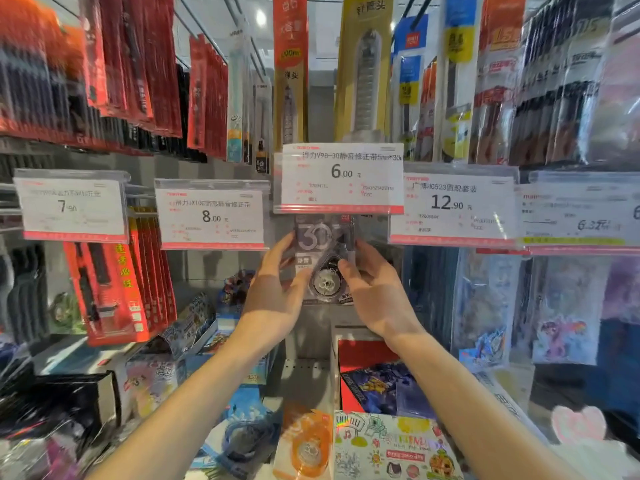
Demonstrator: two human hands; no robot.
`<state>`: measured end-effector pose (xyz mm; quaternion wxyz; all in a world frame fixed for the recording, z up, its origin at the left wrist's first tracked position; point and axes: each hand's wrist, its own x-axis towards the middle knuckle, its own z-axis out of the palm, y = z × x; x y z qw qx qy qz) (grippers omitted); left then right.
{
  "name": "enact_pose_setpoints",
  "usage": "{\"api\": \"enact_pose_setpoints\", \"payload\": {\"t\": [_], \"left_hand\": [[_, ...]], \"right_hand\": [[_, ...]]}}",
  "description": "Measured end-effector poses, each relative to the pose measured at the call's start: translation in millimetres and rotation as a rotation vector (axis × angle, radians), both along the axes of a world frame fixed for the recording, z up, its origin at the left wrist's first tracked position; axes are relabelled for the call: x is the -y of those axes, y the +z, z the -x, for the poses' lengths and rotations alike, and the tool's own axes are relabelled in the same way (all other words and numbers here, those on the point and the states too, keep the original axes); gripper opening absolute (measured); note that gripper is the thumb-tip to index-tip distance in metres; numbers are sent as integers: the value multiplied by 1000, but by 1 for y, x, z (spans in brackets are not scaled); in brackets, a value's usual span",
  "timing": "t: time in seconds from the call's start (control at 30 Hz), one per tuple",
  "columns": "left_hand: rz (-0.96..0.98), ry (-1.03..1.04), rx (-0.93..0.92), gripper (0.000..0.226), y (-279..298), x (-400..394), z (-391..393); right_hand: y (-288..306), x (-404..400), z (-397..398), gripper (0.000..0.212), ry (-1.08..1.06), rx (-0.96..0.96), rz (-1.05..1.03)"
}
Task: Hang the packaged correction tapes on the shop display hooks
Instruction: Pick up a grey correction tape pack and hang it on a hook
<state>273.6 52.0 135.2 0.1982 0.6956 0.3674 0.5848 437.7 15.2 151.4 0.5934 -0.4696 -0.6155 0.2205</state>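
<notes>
While both hands steady it: the correction tape pack (325,258) sits between them, its top hidden behind the 6.00 price tag (341,178).
Left hand (277,292): fingers curled on the pack's left edge.
Right hand (375,289): pinching its right edge.
Step advice: probably keep the pack level and feed its hole onto the unseen hook.
Surroundings: red packs (117,289) hang left of the hands; boxed goods (391,445) lie below.

Row of clear-sleeved white price cards with red lower bands: 7.90 card (71,206) far left, 8.00 card (212,216) beside it, 12.90 card (452,206) to the right. Red flat packets with yellow lettering (119,289) hang in a stack under the gap between the first two cards. Upper tier: tall yellow-backed blister pack holding a grey utility knife (363,74); orange narrow hanging pack (290,67) just left of it. Bottom edge: white box printed with colourful cartoon doodles (391,448). Periphery blurred.
</notes>
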Motion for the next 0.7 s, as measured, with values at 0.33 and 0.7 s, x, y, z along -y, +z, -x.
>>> {"api": "enact_pose_setpoints", "payload": {"t": [0.33, 0.7], "left_hand": [[52, -60, 150, 22, 1, 55, 35], [68, -221, 261, 17, -25, 140, 48]], "right_hand": [[2, 56, -16, 30, -83, -73, 18], [-33, 164, -31, 11, -22, -200, -20]]}}
